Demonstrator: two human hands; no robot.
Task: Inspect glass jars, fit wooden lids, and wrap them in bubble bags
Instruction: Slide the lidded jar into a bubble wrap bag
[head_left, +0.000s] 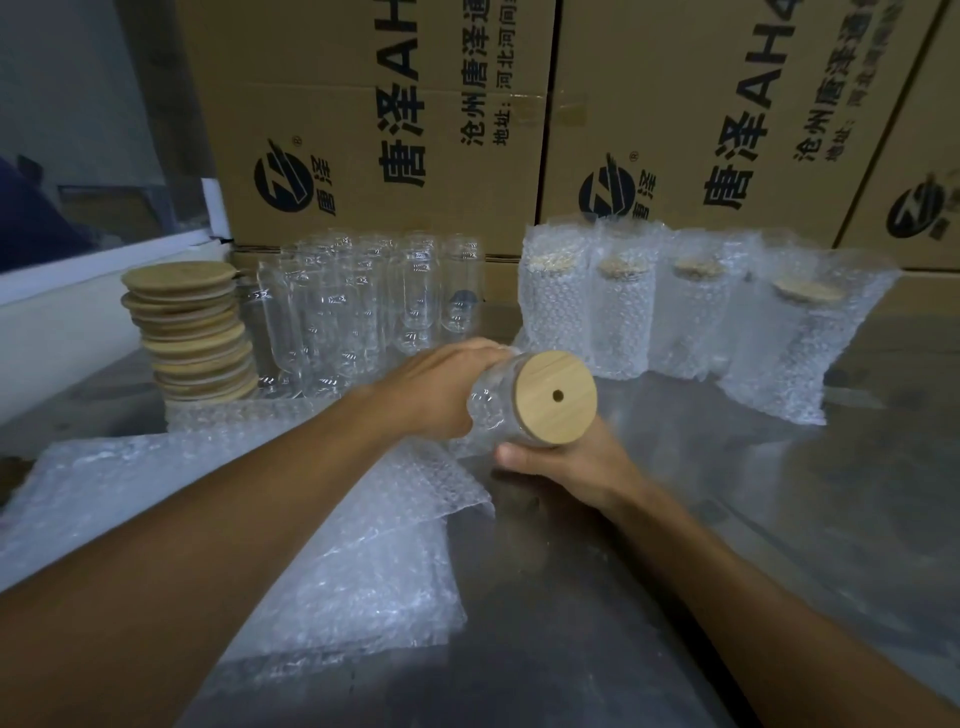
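the glass jar (498, 410) with its wooden lid (558, 397) fitted lies tilted above the metal table (675, 519), lid end facing the camera. the left hand (441, 389) wraps its body at 10 o'clock; the right hand (566, 462) cups it from 6 o'clock, thumb curled on the glass. flat bubble bags (363, 545) lie at 7 o'clock, wrapped jars (623, 312) at 1 o'clock.

The lidded jar (511, 402) lies tilted between the left hand (441, 387) and the right hand (566, 462). Left of the left hand stands the stack of lids (192, 332), with empty jars (363, 301) behind it. Behind the right hand stand wrapped jars (670, 306). Bubble bags (332, 545) lie under the left forearm, and cartons (415, 119) stand behind everything.
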